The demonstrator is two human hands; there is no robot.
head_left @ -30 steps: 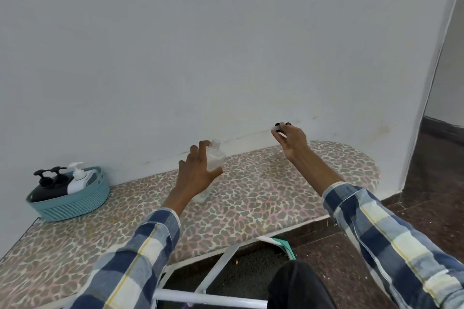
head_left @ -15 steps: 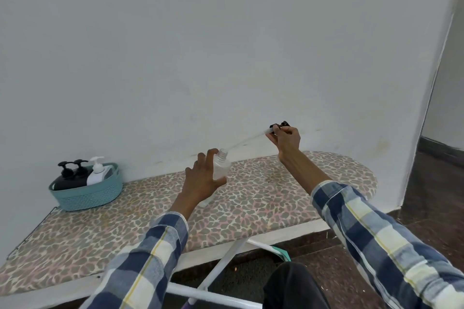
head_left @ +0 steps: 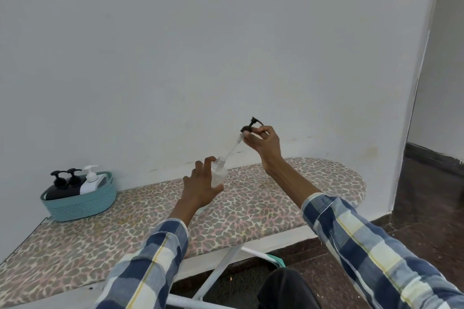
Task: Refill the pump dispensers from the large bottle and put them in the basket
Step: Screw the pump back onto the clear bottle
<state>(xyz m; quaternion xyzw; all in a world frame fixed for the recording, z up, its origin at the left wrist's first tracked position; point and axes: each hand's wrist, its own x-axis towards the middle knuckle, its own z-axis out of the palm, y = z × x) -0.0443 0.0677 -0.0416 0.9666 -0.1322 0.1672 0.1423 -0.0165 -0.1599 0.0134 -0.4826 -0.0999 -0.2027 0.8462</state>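
Note:
My left hand grips a small clear bottle, tilted, above the ironing board. My right hand pinches a black pump head up and to the right of it. The pump's clear tube slants down with its tip at the bottle's open neck. At the board's far left stands a teal basket holding two black dispensers and a white dispenser. No large bottle is in view.
The leopard-patterned board runs along a white wall. Its white metal legs cross below the near edge. Dark floor and a doorway lie to the right.
My right hand has lifted the pump head and swung its tube tip to the bottle's neck. My left hand has raised the bottle slightly. The view has shifted right.

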